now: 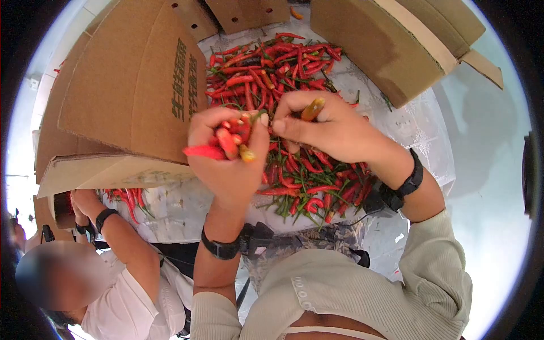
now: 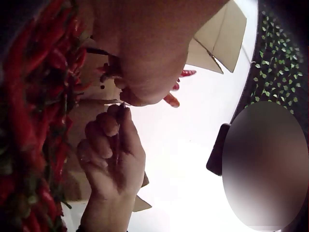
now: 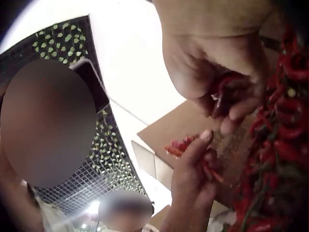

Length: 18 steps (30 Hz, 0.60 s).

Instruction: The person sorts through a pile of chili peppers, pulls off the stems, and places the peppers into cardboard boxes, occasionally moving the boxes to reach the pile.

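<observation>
In the head view the left hand (image 1: 229, 153) grips several red peppers (image 1: 228, 141), their cut or bare ends showing between thumb and fingers. Close to its thumb tip, the right hand (image 1: 334, 127) has curled fingers, with an orange-brown pepper (image 1: 313, 109) held in them. The left wrist view shows the right hand (image 2: 113, 150) with something thin and dark between thumb and fingers, too unclear to name. In the right wrist view, red peppers (image 3: 181, 146) stick out of the left hand (image 3: 193, 179). A large heap of red peppers (image 1: 249, 85) with green stems lies beneath both hands.
A cardboard box (image 1: 130, 79) stands at the left, another box (image 1: 385, 51) at the back right, and more cardboard (image 1: 243, 14) behind the heap. Another person (image 1: 124, 266) sits at the lower left, hands near a smaller group of peppers (image 1: 131, 201).
</observation>
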Motion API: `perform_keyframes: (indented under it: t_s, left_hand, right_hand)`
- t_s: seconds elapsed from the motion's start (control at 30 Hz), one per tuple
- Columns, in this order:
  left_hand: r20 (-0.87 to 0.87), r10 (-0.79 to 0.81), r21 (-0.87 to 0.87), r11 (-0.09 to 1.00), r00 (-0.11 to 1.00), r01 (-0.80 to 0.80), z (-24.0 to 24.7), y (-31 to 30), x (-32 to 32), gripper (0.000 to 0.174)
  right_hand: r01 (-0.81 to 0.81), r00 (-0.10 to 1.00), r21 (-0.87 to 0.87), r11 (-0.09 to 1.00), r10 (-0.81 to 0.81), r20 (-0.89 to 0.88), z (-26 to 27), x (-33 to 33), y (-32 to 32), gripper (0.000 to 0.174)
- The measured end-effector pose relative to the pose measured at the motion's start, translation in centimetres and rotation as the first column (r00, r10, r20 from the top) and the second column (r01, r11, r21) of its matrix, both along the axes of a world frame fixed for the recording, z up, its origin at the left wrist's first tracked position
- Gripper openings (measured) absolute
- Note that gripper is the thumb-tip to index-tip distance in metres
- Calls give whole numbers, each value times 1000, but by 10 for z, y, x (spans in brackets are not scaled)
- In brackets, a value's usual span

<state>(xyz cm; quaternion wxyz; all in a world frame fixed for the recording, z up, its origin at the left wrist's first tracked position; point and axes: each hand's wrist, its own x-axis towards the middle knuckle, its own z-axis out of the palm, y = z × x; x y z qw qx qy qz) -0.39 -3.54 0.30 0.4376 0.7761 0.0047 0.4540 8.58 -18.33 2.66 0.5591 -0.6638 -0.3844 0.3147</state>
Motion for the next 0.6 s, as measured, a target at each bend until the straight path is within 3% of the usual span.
perform_keyframes:
  t_s: [0.1,0.2,0.23,0.27,0.33,0.4,0.47,0.6]
  left_hand:
    - [-104,-41,-200,980,994,19,6,10,0,32]
    - [-64,-99,-250,965,993,80,7,11,0,32]
    - [-56,-109,-263,961,993,91,7,10,0,34]
    - [-48,-118,-276,956,992,101,8,7,0,35]
    - [-40,-141,-314,942,989,122,10,4,0,39]
    - [-36,-165,-363,921,986,140,12,4,0,43]
    - [-52,-166,-394,910,985,132,12,3,0,44]
    - [-125,-210,-449,883,970,134,16,4,-1,42]
  right_hand:
    - [129,986,23,991,-126,-108,8,16,-11,20]
    - [325,925,53,944,-307,-223,9,28,-17,20]
    - [270,949,-19,963,-270,-165,9,37,-21,18]
    - [244,967,-6,970,-243,74,4,36,-19,17]
    - [186,837,-4,982,-157,525,-3,26,-12,15]
    - [14,863,-107,994,42,504,3,14,-14,14]
    - [-207,809,-217,954,292,510,9,12,-18,16]
    - [-106,643,-303,947,298,706,-4,8,-14,22]
